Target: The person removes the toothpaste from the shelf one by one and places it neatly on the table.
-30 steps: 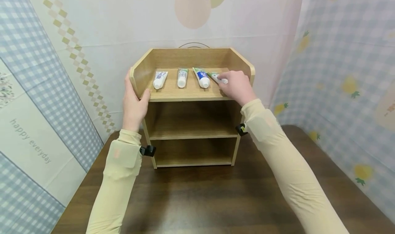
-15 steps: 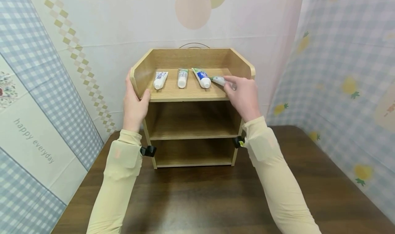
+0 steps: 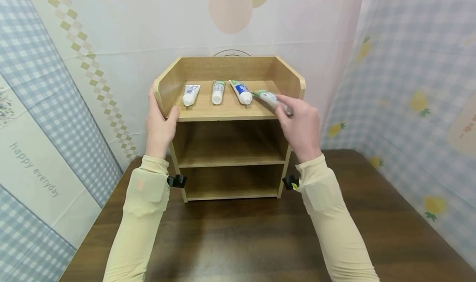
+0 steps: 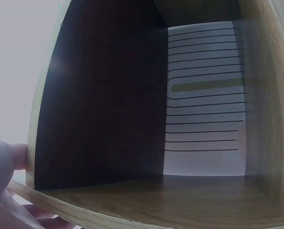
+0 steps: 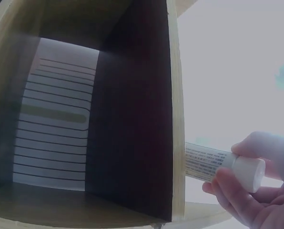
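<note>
A wooden shelf unit [image 3: 227,118] stands on the dark table, its top shelf walled at the back and sides. My left hand [image 3: 160,123] grips the left side panel near its front corner, thumb on the shelf top. With thumb and fingers my right hand [image 3: 300,125] pinches a toothpaste tube [image 3: 268,98] near its white cap, at the right of the top shelf. In the right wrist view the cap end of the tube [image 5: 211,162] shows fine print. To its left lie a blue-labelled toothpaste tube [image 3: 242,92], a green-and-white tube [image 3: 218,93] and a white tube [image 3: 191,95].
Two lower compartments [image 3: 230,143] open to the front below the top shelf. The brown table [image 3: 227,240] spreads in front of and beside the unit. A pale patterned cloth [image 3: 148,22] hangs behind, with checked cloth on both sides.
My right hand has drawn the rightmost tube's cap end toward the front right, and more of that tube shows now. My left hand keeps its grip on the side panel.
</note>
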Action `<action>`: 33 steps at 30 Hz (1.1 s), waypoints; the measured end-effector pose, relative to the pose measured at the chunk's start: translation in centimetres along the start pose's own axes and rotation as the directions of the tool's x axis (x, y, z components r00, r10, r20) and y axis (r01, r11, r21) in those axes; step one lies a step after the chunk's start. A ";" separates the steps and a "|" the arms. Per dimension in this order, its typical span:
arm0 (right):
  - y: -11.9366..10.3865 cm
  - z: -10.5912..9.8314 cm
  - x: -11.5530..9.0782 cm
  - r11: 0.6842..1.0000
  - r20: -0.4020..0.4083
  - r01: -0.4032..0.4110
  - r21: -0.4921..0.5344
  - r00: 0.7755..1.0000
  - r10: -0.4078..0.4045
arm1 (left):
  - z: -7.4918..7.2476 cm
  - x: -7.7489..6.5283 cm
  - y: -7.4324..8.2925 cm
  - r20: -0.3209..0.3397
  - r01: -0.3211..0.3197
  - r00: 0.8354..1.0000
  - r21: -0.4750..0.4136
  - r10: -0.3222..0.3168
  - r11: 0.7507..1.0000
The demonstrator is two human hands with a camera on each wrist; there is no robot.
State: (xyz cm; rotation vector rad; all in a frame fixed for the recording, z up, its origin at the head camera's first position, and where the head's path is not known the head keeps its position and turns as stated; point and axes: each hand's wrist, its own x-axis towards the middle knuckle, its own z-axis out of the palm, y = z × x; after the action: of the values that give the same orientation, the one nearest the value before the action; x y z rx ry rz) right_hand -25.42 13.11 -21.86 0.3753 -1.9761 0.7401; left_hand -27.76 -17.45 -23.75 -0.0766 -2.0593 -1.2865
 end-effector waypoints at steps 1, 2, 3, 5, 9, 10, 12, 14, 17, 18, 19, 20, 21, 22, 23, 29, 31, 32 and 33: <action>0.0 0.0 -0.1 1.000 -0.011 0.003 0.005 1.000 -0.003 | 0.0 0.0 0.0 -0.001 0.000 1.000 0.001 0.000 1.000; 0.0 -0.1 -0.1 1.000 -0.021 0.008 0.012 1.000 -0.007 | 0.0 0.0 0.0 -0.001 0.001 1.000 0.004 -0.001 1.000; 0.1 -0.1 -0.2 1.000 -0.031 0.008 0.022 0.999 -0.008 | 0.1 0.0 -0.1 -0.002 0.001 1.000 0.008 -0.001 1.000; 0.2 -0.3 -0.3 0.999 -0.046 0.014 0.037 0.999 -0.012 | 0.1 0.0 -0.1 -0.001 0.004 1.000 0.011 -0.004 1.000; 0.5 -1.0 -0.5 0.996 -0.071 0.007 0.084 0.997 -0.001 | 0.3 0.0 -0.2 0.000 0.004 1.000 0.010 -0.004 1.000; 0.5 -1.3 -0.6 0.996 -0.077 0.002 0.094 0.997 0.005 | 0.3 0.0 -0.2 0.000 0.005 1.000 0.012 -0.005 1.000; 0.6 -1.8 -0.8 0.994 -0.089 -0.006 0.110 0.996 0.016 | 0.4 0.0 -0.3 0.001 0.007 1.000 0.016 -0.007 1.000; 0.7 -2.3 -1.2 0.993 -0.101 -0.012 0.118 0.995 0.024 | 0.5 0.1 -0.3 0.000 0.007 1.000 0.022 -0.007 1.000; 0.8 -3.4 -1.9 0.993 -0.114 -0.003 0.116 0.993 0.017 | 0.5 0.1 -0.4 -0.001 0.007 1.000 0.024 -0.007 1.000; 0.8 -3.8 -2.2 0.993 -0.121 0.001 0.117 0.993 0.013 | 0.5 0.1 -0.4 -0.001 0.008 1.000 0.024 -0.008 1.000; 0.7 -4.2 -2.5 0.993 -0.130 0.009 0.117 0.991 0.006 | 0.5 0.1 -0.4 0.002 0.009 1.000 0.022 -0.009 1.000; 0.7 -4.6 -2.8 0.994 -0.135 0.021 0.112 0.991 -0.006 | 0.5 0.1 -0.4 0.005 0.009 1.000 0.016 -0.009 1.000; 0.6 -4.9 -3.0 0.994 -0.147 0.029 0.110 0.989 -0.013 | 0.4 0.1 -0.3 0.008 0.011 1.000 0.012 -0.011 1.000; 0.5 -5.3 -3.2 0.994 -0.156 0.038 0.105 0.988 -0.022 | 0.4 0.1 -0.3 0.010 0.011 1.000 0.008 -0.011 1.000; 0.4 -5.6 -3.5 0.993 -0.168 0.042 0.106 0.985 -0.023 | 0.4 0.1 -0.3 0.013 0.014 1.000 0.001 -0.014 1.000; 0.3 -7.3 -4.4 0.993 -0.207 0.046 0.109 0.978 -0.022 | 0.2 0.2 -0.2 0.013 0.011 1.000 -0.027 -0.010 1.000; 0.4 -7.9 -4.7 0.992 -0.210 0.047 0.116 0.977 -0.021 | 0.2 0.2 -0.2 0.008 0.001 1.000 -0.024 -0.001 1.000; 0.5 -8.2 -4.8 0.991 -0.210 0.047 0.122 0.978 -0.020 | 0.2 0.2 -0.2 0.005 -0.002 1.000 -0.021 0.002 1.000; 0.5 -8.6 -5.0 0.991 -0.210 0.048 0.125 0.977 -0.020 | 0.2 0.2 -0.2 0.003 -0.007 1.000 -0.022 0.007 1.000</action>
State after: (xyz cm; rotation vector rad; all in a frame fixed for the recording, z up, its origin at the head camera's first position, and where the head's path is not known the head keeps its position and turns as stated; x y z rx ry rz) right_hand -17.41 18.76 -23.30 0.3913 -1.7258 0.8535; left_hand -28.11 -17.49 -23.86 -0.0957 -2.0460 -1.3063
